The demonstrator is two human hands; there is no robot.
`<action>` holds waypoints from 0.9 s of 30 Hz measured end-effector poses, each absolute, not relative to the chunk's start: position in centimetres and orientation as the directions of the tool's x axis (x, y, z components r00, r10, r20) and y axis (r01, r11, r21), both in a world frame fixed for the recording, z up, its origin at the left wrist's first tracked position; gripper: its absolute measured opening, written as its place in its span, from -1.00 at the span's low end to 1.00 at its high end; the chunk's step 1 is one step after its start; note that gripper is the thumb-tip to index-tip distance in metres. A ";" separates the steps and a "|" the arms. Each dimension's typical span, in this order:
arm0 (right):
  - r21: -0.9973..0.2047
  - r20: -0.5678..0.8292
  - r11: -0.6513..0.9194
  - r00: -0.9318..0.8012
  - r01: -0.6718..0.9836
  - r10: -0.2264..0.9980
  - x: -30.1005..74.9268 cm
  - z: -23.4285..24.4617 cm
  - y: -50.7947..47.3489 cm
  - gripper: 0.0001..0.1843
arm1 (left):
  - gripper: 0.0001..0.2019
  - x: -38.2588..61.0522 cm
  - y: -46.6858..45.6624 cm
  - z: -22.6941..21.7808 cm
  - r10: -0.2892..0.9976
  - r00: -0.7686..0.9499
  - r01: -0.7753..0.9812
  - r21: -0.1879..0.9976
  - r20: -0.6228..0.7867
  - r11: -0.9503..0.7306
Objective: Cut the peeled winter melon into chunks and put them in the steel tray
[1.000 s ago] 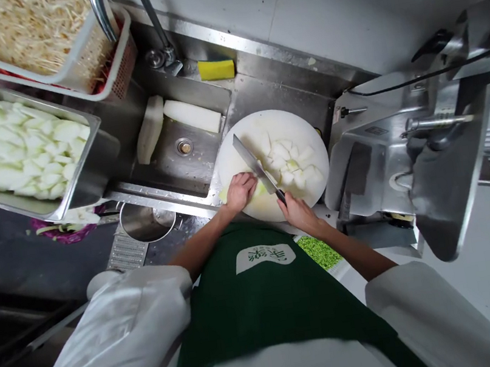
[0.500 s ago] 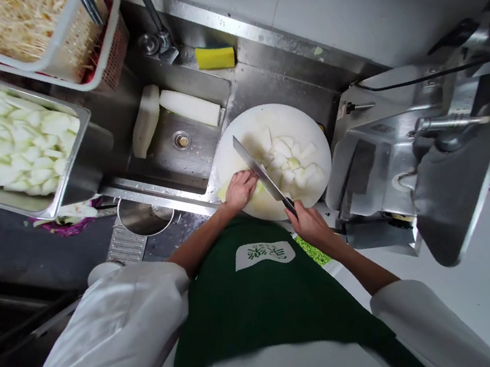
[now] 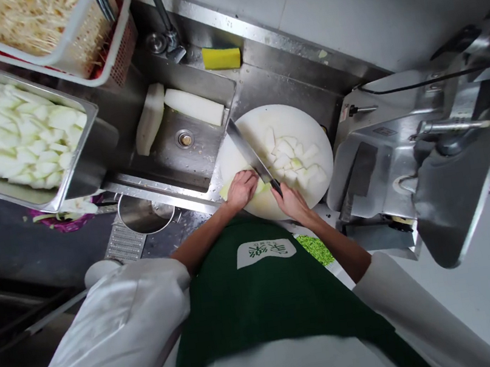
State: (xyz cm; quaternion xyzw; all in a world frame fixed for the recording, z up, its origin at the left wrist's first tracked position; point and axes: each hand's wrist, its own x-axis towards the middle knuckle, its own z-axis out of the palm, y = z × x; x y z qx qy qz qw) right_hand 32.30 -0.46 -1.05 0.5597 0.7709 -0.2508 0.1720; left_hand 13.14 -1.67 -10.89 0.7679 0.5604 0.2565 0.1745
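A round white cutting board [image 3: 233,148] lies beside the sink, with cut pale vegetable pieces [image 3: 290,155] scattered over its middle and right. My left hand [image 3: 242,189] presses down with curled fingers on a pale green peeled vegetable [image 3: 261,187], perhaps a gourd, at the board's near left edge. The hand covers most of it. In my right hand [image 3: 292,201] is a kitchen knife [image 3: 250,153], gripped by its black handle. Its long blade slants up and left across the board, close beside my left fingers.
Two long peeled white vegetables [image 3: 195,106] lie in the sink [image 3: 169,167]. A metal pan [image 3: 92,117] of cut pieces and a basket [image 3: 126,48] under a tub of bean sprouts [image 3: 32,22] stand left. A yellow sponge-like block [image 3: 221,58] sits behind. A metal slicer [image 3: 386,144] stands right.
My right hand and the knife have moved left, bringing the blade over the vegetable by my left hand. My left hand stays on the vegetable. The camera view has shifted slightly.
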 end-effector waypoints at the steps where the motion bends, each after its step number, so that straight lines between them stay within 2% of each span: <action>1: -0.189 -0.539 0.247 -0.311 0.950 0.783 32.7 -0.7 -0.5 -0.60 | -0.68 13.2 -1.7 -10.9 0.951 0.239 0.773 0.555 0.197 -0.309; 5: -0.133 -0.536 0.252 -0.284 0.959 0.795 34.2 2.1 -2.2 -0.63 | -0.69 13.2 -1.7 -11.1 0.948 0.244 0.775 0.547 0.203 -0.317; 11: -0.112 -0.650 0.263 -0.271 0.958 0.710 34.8 5.4 -4.0 -0.69 | -0.71 13.3 -1.7 -11.4 0.946 0.249 0.776 0.541 0.208 -0.324; 15: -0.123 -0.644 0.247 -0.267 0.961 0.717 33.6 3.3 -3.4 -0.67 | -0.71 13.4 -1.6 -11.4 0.947 0.250 0.762 0.562 0.202 -0.321; 21: -0.215 -0.575 0.228 -0.312 0.950 0.756 32.6 -1.2 -1.1 -0.63 | -0.69 12.5 -1.8 -11.2 0.944 0.262 0.740 0.586 0.202 -0.331; 27: -0.137 -0.558 0.226 -0.263 0.965 0.787 34.3 1.6 -1.5 -0.62 | -0.68 12.0 -2.3 -11.5 0.944 0.275 0.760 0.561 0.182 -0.330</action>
